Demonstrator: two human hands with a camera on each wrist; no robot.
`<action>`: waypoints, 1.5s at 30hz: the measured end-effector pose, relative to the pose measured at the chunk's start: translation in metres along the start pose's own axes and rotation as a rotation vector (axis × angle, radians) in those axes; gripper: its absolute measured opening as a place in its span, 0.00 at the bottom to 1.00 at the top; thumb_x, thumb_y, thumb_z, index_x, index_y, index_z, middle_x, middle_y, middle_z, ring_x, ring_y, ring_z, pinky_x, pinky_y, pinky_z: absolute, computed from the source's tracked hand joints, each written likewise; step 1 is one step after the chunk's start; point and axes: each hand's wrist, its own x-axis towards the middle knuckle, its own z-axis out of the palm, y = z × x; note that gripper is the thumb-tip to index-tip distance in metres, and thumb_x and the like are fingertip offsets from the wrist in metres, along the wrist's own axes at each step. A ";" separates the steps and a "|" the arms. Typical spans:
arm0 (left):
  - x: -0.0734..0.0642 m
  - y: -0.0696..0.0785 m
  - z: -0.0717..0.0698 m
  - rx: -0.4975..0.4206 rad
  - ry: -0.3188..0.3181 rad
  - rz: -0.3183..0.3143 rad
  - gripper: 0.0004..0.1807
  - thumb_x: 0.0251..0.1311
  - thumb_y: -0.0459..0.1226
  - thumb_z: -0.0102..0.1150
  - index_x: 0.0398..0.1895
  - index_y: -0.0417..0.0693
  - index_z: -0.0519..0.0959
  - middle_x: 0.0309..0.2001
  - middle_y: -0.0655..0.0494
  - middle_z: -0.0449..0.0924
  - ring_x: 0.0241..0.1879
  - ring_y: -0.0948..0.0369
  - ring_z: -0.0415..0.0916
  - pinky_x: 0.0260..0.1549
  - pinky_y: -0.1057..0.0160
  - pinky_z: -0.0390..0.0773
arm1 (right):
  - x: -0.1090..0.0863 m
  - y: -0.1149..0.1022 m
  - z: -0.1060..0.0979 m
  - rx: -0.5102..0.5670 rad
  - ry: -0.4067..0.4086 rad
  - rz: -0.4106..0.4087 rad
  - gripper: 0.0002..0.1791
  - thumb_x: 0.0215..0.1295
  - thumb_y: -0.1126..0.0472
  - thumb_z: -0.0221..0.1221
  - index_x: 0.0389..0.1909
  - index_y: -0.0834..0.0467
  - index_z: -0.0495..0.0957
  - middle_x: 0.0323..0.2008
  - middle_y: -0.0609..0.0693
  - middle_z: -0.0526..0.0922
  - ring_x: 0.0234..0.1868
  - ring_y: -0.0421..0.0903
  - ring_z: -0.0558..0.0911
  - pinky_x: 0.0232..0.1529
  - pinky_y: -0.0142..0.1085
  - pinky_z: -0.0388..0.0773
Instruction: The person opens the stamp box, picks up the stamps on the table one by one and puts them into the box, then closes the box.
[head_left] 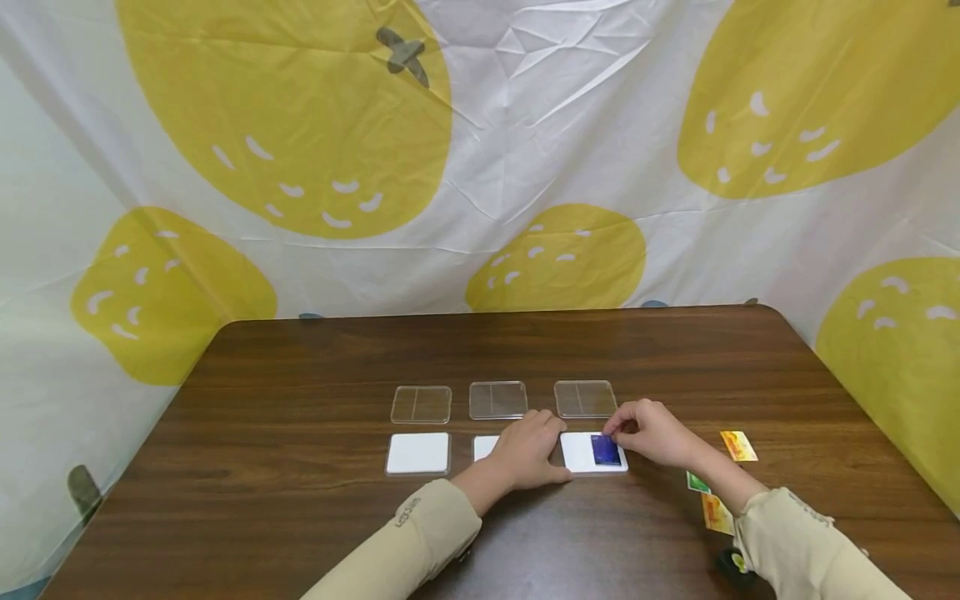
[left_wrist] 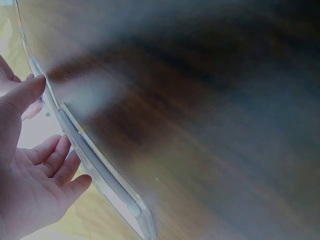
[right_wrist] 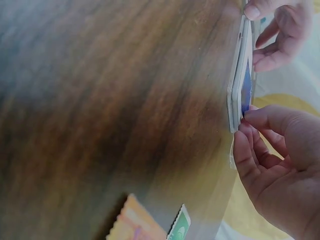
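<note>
At the right end of the row lies a shallow clear case with a white insert (head_left: pixel 576 451). A dark blue stamp (head_left: pixel 606 451) lies over its right half. My right hand (head_left: pixel 654 432) pinches the stamp's right edge between thumb and forefinger, as the stamp (right_wrist: pixel 246 90) shows edge-on in the right wrist view. My left hand (head_left: pixel 525 450) spans the left end of this case, thumb at the front corner and fingers at the back, holding it. That hand also partly covers the middle white case (head_left: pixel 483 447).
Another white case (head_left: pixel 417 453) lies left. Behind are three clear lids, left (head_left: pixel 421 404), middle (head_left: pixel 498 400) and right (head_left: pixel 584 398). Orange stamps (head_left: pixel 739 446), a green stamp (head_left: pixel 697 482) and a dark item (head_left: pixel 733 565) lie by the right forearm. A patterned cloth (head_left: pixel 360 275) hangs behind the table.
</note>
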 end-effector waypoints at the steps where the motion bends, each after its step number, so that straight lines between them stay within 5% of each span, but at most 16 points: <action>1: 0.000 0.000 0.000 -0.002 0.000 0.000 0.31 0.42 0.54 0.65 0.48 0.46 0.74 0.42 0.57 0.74 0.42 0.61 0.71 0.39 0.68 0.72 | 0.000 0.000 0.000 -0.003 0.002 0.004 0.05 0.51 0.72 0.58 0.26 0.62 0.81 0.26 0.49 0.82 0.26 0.35 0.72 0.27 0.29 0.72; 10: -0.003 -0.002 0.000 -0.008 0.010 0.013 0.30 0.44 0.54 0.64 0.47 0.47 0.74 0.42 0.58 0.74 0.42 0.61 0.70 0.40 0.69 0.72 | -0.002 -0.002 0.003 -0.016 0.024 -0.002 0.04 0.52 0.71 0.58 0.26 0.63 0.81 0.25 0.49 0.81 0.27 0.35 0.73 0.28 0.29 0.73; 22: -0.010 -0.006 0.006 -0.174 0.061 -0.015 0.28 0.44 0.50 0.67 0.47 0.46 0.75 0.43 0.57 0.76 0.44 0.61 0.70 0.45 0.69 0.70 | -0.001 -0.002 0.006 -0.030 0.034 0.013 0.03 0.52 0.70 0.59 0.26 0.62 0.81 0.24 0.49 0.81 0.27 0.36 0.73 0.28 0.30 0.73; 38: -0.006 -0.005 0.009 -0.170 0.070 -0.026 0.29 0.44 0.50 0.67 0.48 0.46 0.74 0.44 0.57 0.75 0.47 0.61 0.70 0.46 0.68 0.70 | -0.002 -0.003 0.002 -0.042 0.044 0.040 0.04 0.53 0.69 0.59 0.27 0.61 0.82 0.26 0.49 0.81 0.28 0.38 0.74 0.30 0.31 0.73; 45: -0.005 -0.002 0.008 -0.165 0.060 -0.029 0.29 0.44 0.50 0.67 0.48 0.46 0.74 0.44 0.57 0.75 0.47 0.61 0.70 0.45 0.68 0.70 | -0.010 -0.005 -0.012 0.059 0.108 0.061 0.05 0.56 0.69 0.58 0.32 0.63 0.81 0.28 0.48 0.81 0.28 0.38 0.75 0.29 0.30 0.75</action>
